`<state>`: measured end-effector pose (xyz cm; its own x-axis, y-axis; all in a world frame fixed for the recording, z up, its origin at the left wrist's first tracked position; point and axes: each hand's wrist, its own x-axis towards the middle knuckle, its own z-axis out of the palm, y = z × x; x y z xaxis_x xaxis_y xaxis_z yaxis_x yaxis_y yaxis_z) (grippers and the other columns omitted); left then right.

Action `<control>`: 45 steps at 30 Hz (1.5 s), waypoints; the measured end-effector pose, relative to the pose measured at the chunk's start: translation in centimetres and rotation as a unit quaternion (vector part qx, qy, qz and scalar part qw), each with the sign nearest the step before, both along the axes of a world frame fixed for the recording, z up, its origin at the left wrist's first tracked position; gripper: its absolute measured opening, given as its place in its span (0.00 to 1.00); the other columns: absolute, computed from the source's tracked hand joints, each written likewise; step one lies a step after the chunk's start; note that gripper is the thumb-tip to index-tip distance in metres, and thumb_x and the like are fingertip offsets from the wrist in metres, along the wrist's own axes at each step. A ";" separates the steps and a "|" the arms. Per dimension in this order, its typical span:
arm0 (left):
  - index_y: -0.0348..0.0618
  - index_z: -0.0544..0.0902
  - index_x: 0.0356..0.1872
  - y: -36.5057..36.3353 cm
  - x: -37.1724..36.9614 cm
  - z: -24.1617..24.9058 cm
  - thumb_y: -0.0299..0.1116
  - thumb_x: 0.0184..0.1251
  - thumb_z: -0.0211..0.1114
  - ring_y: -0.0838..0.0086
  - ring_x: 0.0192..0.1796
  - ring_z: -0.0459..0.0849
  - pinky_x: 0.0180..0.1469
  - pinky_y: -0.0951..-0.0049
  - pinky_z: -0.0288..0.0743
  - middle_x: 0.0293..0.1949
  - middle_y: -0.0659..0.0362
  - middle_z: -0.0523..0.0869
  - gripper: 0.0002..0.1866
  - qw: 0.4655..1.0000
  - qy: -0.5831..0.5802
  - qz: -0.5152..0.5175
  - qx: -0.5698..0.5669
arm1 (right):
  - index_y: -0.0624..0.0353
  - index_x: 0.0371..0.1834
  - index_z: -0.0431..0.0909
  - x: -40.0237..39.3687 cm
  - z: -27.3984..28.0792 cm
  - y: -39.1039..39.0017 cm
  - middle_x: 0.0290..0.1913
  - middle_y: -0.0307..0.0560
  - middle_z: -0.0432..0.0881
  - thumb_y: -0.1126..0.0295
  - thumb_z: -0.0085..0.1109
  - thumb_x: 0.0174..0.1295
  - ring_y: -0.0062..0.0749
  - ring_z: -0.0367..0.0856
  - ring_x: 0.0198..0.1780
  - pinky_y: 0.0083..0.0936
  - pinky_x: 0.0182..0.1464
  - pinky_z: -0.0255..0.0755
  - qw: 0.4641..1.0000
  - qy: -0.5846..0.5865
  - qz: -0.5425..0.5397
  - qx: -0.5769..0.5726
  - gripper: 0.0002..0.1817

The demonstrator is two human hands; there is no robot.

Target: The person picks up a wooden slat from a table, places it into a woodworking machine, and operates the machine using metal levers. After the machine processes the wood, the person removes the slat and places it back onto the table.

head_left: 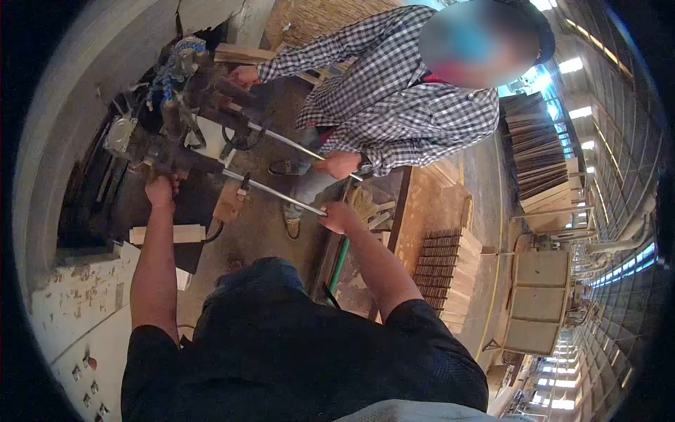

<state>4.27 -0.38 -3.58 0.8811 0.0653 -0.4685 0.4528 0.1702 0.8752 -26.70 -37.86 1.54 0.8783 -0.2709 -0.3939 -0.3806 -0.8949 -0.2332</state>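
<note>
My right hand (pixel 341 216) is closed around the near end of a shiny metal rod (pixel 285 199), which runs left to a dark machine (pixel 172 133). At that machine's near side, my left hand (pixel 162 188) is raised with its fingers curled against a dark part; what they grip, if anything, is hidden. A second metal rod (pixel 288 143) lies roughly parallel, farther away. A co-worker's hand (pixel 339 164) touches its outer end, while the same person's other hand (pixel 244 76) rests by the machine.
The co-worker in a checked shirt (pixel 394 91) stands across from me. Light wooden pieces (pixel 166 234) lie near my left forearm. Stacked wooden strips (pixel 450 274) sit on a wooden table (pixel 415 218) at right. A white cabinet with knobs (pixel 91 352) stands at lower left.
</note>
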 end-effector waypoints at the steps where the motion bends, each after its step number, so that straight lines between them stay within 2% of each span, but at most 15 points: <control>1: 0.46 0.74 0.65 0.2 0.1 0.2 0.36 0.73 0.57 0.76 0.24 0.77 0.22 0.76 0.68 0.28 0.59 0.83 0.21 0.999 -0.010 -0.023 -0.022 | 0.54 0.42 0.84 0.0 -0.4 -0.2 0.38 0.59 0.85 0.55 0.60 0.59 0.58 0.84 0.45 0.48 0.48 0.77 1.000 0.005 0.005 0.004 0.17; 3: 0.46 0.74 0.65 1.4 0.2 0.3 0.35 0.72 0.58 0.76 0.24 0.78 0.23 0.75 0.69 0.29 0.59 0.84 0.21 0.997 -0.023 -0.045 -0.066 | 0.54 0.42 0.83 0.1 -2.0 -0.7 0.38 0.58 0.85 0.56 0.61 0.57 0.55 0.84 0.44 0.47 0.47 0.77 0.999 0.017 0.000 0.028 0.16; 5: 0.46 0.74 0.65 2.3 1.3 -0.9 0.35 0.71 0.59 0.75 0.25 0.79 0.25 0.75 0.71 0.31 0.59 0.85 0.22 0.995 -0.005 -0.067 -0.074 | 0.55 0.42 0.83 -1.3 -7.3 -4.5 0.37 0.56 0.86 0.55 0.64 0.56 0.53 0.85 0.43 0.46 0.46 0.77 0.909 -0.047 0.381 -0.160 0.17; 7: 0.46 0.74 0.66 4.3 -0.8 0.1 0.34 0.71 0.59 0.75 0.25 0.79 0.27 0.75 0.72 0.33 0.58 0.86 0.23 0.996 0.030 -0.073 -0.042 | 0.54 0.43 0.82 -0.1 -4.0 -1.7 0.37 0.54 0.85 0.54 0.67 0.55 0.52 0.85 0.43 0.45 0.45 0.77 0.998 0.037 -0.041 0.034 0.19; 10: 0.46 0.74 0.68 5.1 -3.6 4.8 0.34 0.69 0.60 0.72 0.30 0.84 0.33 0.71 0.78 0.37 0.55 0.88 0.25 0.992 -0.010 -0.123 0.035 | 0.55 0.43 0.82 0.6 -2.0 -0.1 0.36 0.53 0.85 0.53 0.68 0.55 0.51 0.85 0.42 0.44 0.43 0.77 1.000 0.002 -0.022 0.006 0.20; 14: 0.49 0.74 0.68 8.9 -6.9 5.2 0.28 0.58 0.65 0.52 0.56 0.84 0.60 0.57 0.77 0.55 0.48 0.85 0.32 0.780 -0.336 -0.332 0.409 | 0.54 0.45 0.84 1.0 -0.1 0.8 0.42 0.57 0.86 0.56 0.64 0.56 0.56 0.85 0.46 0.46 0.52 0.78 0.999 0.023 -0.045 -0.007 0.18; 16: 0.48 0.77 0.65 10.8 -8.0 6.0 0.27 0.52 0.68 0.49 0.67 0.73 0.70 0.53 0.66 0.66 0.47 0.76 0.33 0.637 -0.346 -0.461 0.512 | 0.55 0.46 0.84 0.8 0.0 0.5 0.41 0.57 0.87 0.55 0.63 0.56 0.56 0.85 0.45 0.46 0.51 0.79 0.999 0.006 -0.048 -0.010 0.19; 17: 0.47 0.80 0.62 11.7 -8.1 5.9 0.27 0.49 0.70 0.50 0.72 0.67 0.73 0.53 0.62 0.70 0.47 0.70 0.32 0.644 -0.296 -0.494 0.504 | 0.55 0.45 0.83 0.9 -1.1 -0.2 0.41 0.56 0.87 0.53 0.62 0.57 0.55 0.85 0.46 0.46 0.51 0.78 0.999 0.026 0.015 -0.036 0.20; 20: 0.42 0.82 0.52 10.7 -7.9 6.5 0.27 0.51 0.67 0.47 0.57 0.77 0.61 0.54 0.72 0.54 0.46 0.79 0.23 0.585 -0.288 -0.491 0.578 | 0.56 0.49 0.82 0.5 -1.0 -0.6 0.43 0.55 0.87 0.50 0.58 0.60 0.54 0.85 0.48 0.46 0.53 0.78 0.997 0.041 0.031 -0.053 0.23; 22: 0.41 0.82 0.49 12.2 -7.1 1.6 0.30 0.51 0.68 0.46 0.53 0.78 0.56 0.53 0.75 0.51 0.46 0.79 0.20 0.607 -0.397 -0.476 0.498 | 0.56 0.52 0.81 0.3 -0.4 -0.1 0.45 0.56 0.87 0.49 0.56 0.61 0.54 0.85 0.50 0.46 0.54 0.77 0.999 0.032 -0.008 -0.034 0.25; 28: 0.42 0.77 0.53 3.5 -13.2 10.4 0.27 0.49 0.69 0.51 0.58 0.80 0.61 0.57 0.75 0.55 0.48 0.79 0.25 0.735 -0.400 -0.471 0.279 | 0.56 0.66 0.71 0.7 -1.2 0.9 0.60 0.60 0.79 0.49 0.60 0.59 0.56 0.79 0.60 0.45 0.63 0.72 0.992 0.111 -0.054 0.005 0.34; 31: 0.42 0.76 0.56 0.9 -15.4 10.9 0.32 0.54 0.71 0.54 0.53 0.84 0.56 0.59 0.77 0.49 0.46 0.83 0.26 0.770 -0.343 -0.495 0.210 | 0.59 0.67 0.70 0.0 3.3 7.5 0.65 0.59 0.76 0.48 0.66 0.57 0.53 0.74 0.66 0.45 0.65 0.70 0.984 -0.165 0.070 0.008 0.38; 34: 0.41 0.76 0.56 -2.0 -16.9 10.6 0.36 0.55 0.73 0.53 0.50 0.85 0.55 0.59 0.77 0.46 0.45 0.84 0.27 0.749 -0.342 -0.533 0.194 | 0.60 0.68 0.68 -0.8 8.2 15.7 0.63 0.57 0.78 0.53 0.67 0.61 0.45 0.76 0.64 0.40 0.66 0.70 0.892 -0.169 -0.044 0.418 0.36; 41: 0.37 0.78 0.55 -8.0 -18.8 14.1 0.38 0.59 0.73 0.56 0.47 0.87 0.53 0.62 0.79 0.45 0.47 0.87 0.26 0.634 -0.435 -0.615 0.175 | 0.60 0.62 0.72 -4.6 6.4 14.6 0.50 0.50 0.84 0.59 0.55 0.71 0.38 0.83 0.48 0.34 0.52 0.78 0.829 -0.272 -0.185 0.451 0.22; 45: 0.36 0.78 0.58 -9.7 -19.4 13.3 0.31 0.63 0.69 0.63 0.49 0.87 0.54 0.65 0.80 0.47 0.50 0.88 0.22 0.607 -0.304 -0.724 0.124 | 0.59 0.56 0.77 -8.9 8.2 11.7 0.42 0.42 0.83 0.64 0.52 0.73 0.26 0.82 0.40 0.25 0.44 0.77 0.672 -0.378 -0.309 0.557 0.15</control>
<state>-15.16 -10.03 9.69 0.1049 -0.9813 -0.1615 -0.4477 -0.1916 0.8734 -35.55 -26.11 9.76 0.7969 -0.5827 -0.1592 0.0042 0.2689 -0.9632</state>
